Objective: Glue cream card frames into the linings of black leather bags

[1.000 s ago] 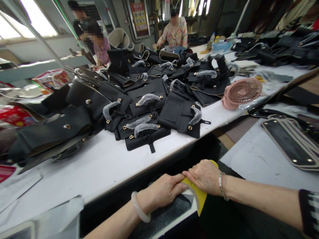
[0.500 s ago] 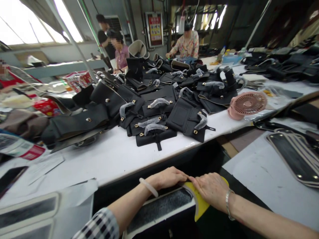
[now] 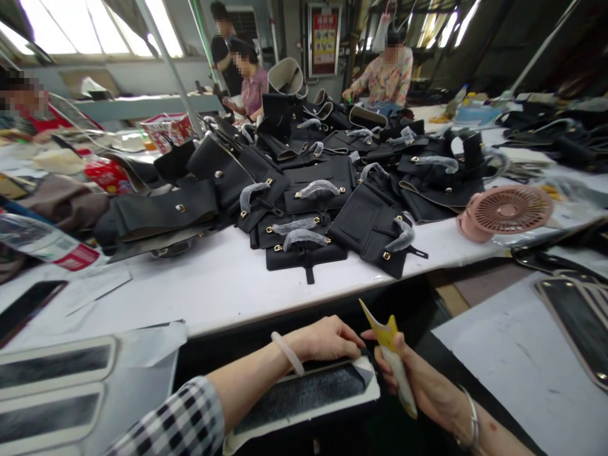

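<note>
In front of me is a long black panel with a pale border, its right end slightly peeled up at the corner. My left hand, with a white bangle at the wrist, is closed on the panel's far right edge, fingertips pressed together there. Just right of that end, my right hand grips a curled yellow sheet with a pale underside between thumb and fingers. The sheet is clear of the panel and points upward.
A white table carries a pile of black handbags with wrapped handles. A pink fan stands to the right, a phone and a plastic bottle left. More bordered panels lie front left. Several people work behind.
My right hand has turned over and pulled the yellow sheet off the panel's right end, which is now uncovered. My left hand has stayed at the panel's edge. The view has shifted left.
</note>
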Tool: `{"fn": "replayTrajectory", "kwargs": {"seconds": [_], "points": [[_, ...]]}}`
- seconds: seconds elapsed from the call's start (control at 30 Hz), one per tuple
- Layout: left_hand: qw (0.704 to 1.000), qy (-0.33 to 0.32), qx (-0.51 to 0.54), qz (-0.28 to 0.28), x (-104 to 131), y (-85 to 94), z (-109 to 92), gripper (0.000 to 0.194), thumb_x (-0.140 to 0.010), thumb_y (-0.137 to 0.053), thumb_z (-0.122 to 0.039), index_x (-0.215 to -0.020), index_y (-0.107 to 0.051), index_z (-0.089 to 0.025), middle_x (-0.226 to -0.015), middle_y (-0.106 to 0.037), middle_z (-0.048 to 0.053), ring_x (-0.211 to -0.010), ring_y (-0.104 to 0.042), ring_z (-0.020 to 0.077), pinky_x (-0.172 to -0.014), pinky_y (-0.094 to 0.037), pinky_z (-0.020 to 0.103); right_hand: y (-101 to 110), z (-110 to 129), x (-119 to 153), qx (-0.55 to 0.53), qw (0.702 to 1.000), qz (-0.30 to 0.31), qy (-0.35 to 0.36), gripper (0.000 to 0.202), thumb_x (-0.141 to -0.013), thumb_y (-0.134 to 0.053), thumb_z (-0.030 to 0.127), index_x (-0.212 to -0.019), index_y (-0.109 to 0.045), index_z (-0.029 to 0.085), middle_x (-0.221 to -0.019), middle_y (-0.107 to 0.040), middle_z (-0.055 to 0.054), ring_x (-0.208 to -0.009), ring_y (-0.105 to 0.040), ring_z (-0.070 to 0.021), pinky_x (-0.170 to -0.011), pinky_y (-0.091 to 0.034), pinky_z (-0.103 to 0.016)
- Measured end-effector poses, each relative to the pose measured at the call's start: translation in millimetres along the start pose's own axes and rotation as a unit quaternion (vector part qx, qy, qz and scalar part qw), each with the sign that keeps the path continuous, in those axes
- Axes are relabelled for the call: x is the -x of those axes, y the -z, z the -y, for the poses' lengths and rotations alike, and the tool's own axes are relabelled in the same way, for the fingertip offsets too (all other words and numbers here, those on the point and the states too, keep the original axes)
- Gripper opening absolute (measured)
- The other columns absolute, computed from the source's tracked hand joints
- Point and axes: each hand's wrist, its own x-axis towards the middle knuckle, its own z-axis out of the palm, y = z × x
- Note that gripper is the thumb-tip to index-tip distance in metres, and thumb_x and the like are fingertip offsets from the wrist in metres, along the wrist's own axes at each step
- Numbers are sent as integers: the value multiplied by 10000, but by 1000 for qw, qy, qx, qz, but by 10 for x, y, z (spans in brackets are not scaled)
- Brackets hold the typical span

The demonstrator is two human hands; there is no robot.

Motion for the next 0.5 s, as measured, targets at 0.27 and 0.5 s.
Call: {"fn": "replayTrajectory", "kwargs": {"seconds": [0.27,0.5], "points": [[997,0,-73,-19,59,-39,-74,342,-712,-550,-264,-943,-793,-198,-691,-657,-13,-674,-568,157,-610,-430,232,-139,-48,-170,46,998,-47,3,495,-770,-707,618,-1001,-588,197,-730,-509,29,-577,-394,-98,-511,-282,-234],[987,-5,-157,-17,20,-58,-166,276,-769,-548,-271,-898,-780,-197,-669,-641,17,-625,-579,182,-596,-416,272,-55,26,-209,334,935,18,117,370,-993,-357,561,-996,-527,233,-904,-610,-26,-884,-585,-212,-823,-445,-336]]}}
